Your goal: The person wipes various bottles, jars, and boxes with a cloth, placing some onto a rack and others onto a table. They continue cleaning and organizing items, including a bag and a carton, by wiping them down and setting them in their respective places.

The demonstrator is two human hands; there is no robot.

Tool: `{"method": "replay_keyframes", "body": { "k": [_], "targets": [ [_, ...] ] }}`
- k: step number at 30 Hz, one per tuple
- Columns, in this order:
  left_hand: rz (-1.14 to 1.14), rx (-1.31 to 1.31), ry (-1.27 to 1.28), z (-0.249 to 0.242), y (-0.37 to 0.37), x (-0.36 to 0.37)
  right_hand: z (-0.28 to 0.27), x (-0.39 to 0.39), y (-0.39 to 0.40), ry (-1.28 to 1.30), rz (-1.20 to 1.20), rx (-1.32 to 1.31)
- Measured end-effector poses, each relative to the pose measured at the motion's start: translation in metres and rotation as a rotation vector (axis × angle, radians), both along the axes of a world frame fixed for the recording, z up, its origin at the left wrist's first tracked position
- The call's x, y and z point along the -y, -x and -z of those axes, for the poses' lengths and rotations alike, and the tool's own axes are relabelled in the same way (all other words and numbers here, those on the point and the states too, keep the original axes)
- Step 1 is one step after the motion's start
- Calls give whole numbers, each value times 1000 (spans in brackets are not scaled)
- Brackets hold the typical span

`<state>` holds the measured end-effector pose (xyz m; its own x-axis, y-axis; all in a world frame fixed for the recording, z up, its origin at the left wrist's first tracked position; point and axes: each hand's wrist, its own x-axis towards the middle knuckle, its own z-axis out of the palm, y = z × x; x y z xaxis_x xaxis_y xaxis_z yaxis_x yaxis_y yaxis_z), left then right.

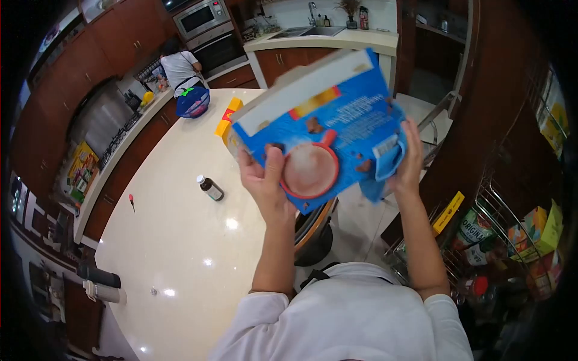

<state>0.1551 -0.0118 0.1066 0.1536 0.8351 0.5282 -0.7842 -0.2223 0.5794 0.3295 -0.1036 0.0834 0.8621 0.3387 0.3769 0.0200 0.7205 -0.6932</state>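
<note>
I hold a blue cardboard box [337, 120] up in front of me, tilted, with a picture of a red cup of cocoa on its face. My left hand [262, 180] grips its lower left edge, thumb on the printed cup. My right hand [409, 162] holds its right edge together with a light blue cloth [382, 171]. Both arms are raised over the edge of a white counter [180, 240].
A small dark bottle [210, 188] with a white cap lies on the counter, and a red-handled tool [131, 201] sits further left. Yellow packages [227, 123] and a blue bowl [194, 103] stand behind. Another person [180, 69] works by the stove. A wire pantry rack [506, 240] with groceries is at right.
</note>
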Motion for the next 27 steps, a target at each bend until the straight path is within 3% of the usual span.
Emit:
{"method": "replay_keyframes", "body": {
  "k": [2,3,4,7,8,10,12,14,16,17,19,22,27],
  "targets": [
    [-64,52,31,7,1,-19,48,-10,-26,-23,-394,-209],
    [-141,24,-31,16,3,-35,53,-6,-25,-31,-385,-211],
    [-134,28,-39,21,4,-48,59,0,-21,117,-334,-217],
    [-263,-366,-156,54,18,-83,78,19,-31,344,-298,-194],
    [-265,-361,-157,66,25,-89,83,23,-35,419,-314,-183],
    [-222,-465,-271,91,42,-92,67,36,-28,556,-325,-62],
    [-214,-557,-251,124,60,-98,59,37,-12,731,-176,577],
    [-362,-828,-590,157,76,-107,46,28,12,766,-218,648],
    [-309,-849,-575,166,80,-97,34,13,30,952,-269,1004],
    [-311,-797,-607,172,82,-98,37,3,39,964,-281,994],
    [-284,-731,-648,177,89,-98,48,-16,55,1039,-317,1214],
    [-290,-810,-714,182,102,-101,72,-34,72,1020,-325,1283],
    [-260,-846,-605,187,112,-107,86,-30,76,1072,-347,1271]
  ]
}}
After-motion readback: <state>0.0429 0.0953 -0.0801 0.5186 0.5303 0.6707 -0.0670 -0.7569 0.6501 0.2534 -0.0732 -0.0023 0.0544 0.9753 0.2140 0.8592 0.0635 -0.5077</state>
